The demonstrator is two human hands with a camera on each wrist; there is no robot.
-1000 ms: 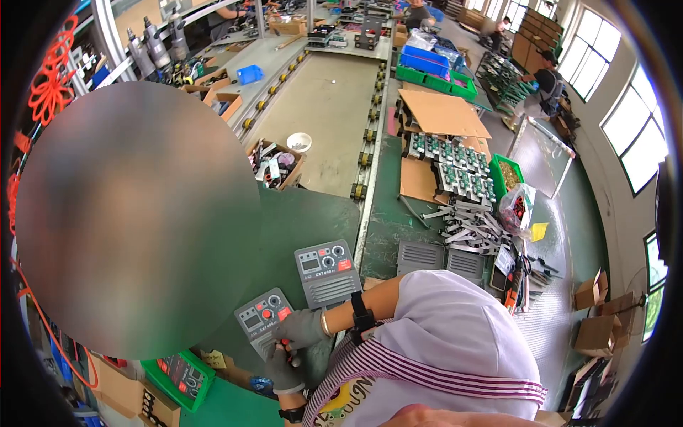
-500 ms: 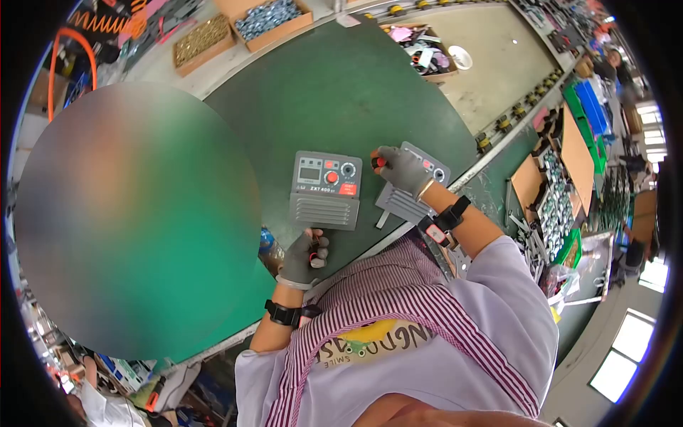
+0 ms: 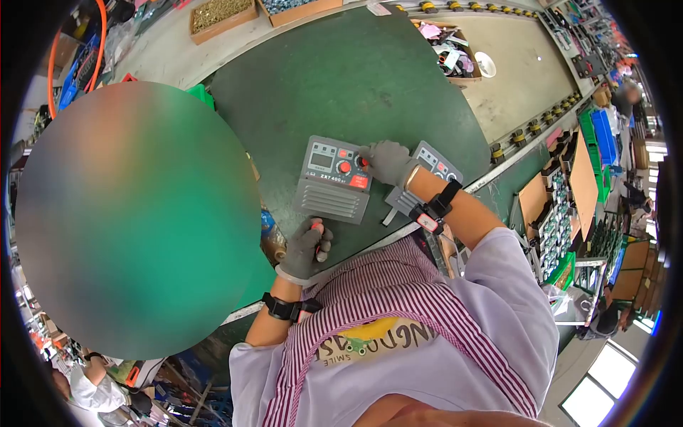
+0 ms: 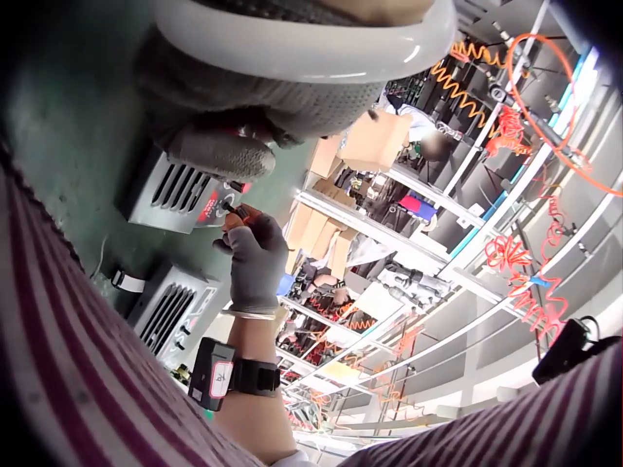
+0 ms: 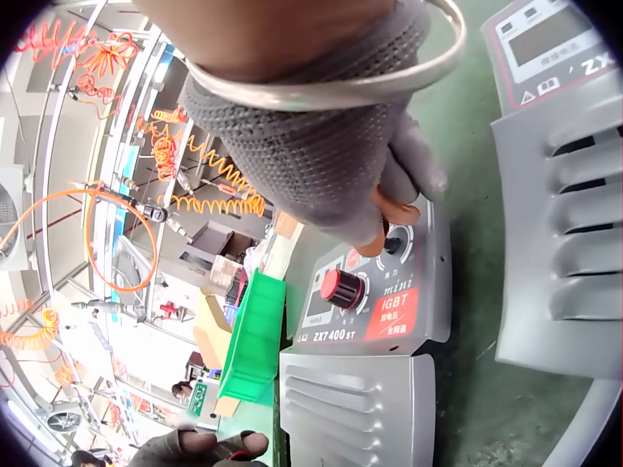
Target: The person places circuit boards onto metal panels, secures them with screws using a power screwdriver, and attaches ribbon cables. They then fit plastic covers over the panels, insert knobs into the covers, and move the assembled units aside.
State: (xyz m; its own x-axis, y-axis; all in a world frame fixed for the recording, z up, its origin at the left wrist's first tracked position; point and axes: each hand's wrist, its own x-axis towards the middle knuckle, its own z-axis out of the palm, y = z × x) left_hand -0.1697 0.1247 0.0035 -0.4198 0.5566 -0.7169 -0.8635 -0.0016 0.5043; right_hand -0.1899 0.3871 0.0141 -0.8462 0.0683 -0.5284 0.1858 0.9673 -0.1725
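Observation:
A grey front panel (image 3: 333, 181) marked ZX7 400 lies on the green table, with louvred slots below and a red knob (image 5: 343, 289) on its middle dial. My gloved right hand (image 3: 389, 164) is at the panel's upper right dial, pinching a dark knob (image 5: 394, 243) at the shaft; the fingertips partly cover it. My gloved left hand (image 3: 302, 249) is just below the panel's lower edge, fingers curled round a small red-and-black knob (image 3: 318, 228), mostly hidden. A second grey panel (image 3: 405, 202) lies to the right, partly behind my right forearm.
A pale strip (image 3: 389, 216) lies near the second panel. Beyond the table are a box of mixed parts (image 3: 466, 69) and a white bowl (image 3: 485, 65). A green bin (image 5: 255, 336) stands beyond the first panel. Circuit boards (image 3: 555, 213) are at right. A blurred disc hides the left side.
My hands were together over the first panel, then parted. My right hand has moved left from over the second panel to the first panel's upper right dial. The head view has turned.

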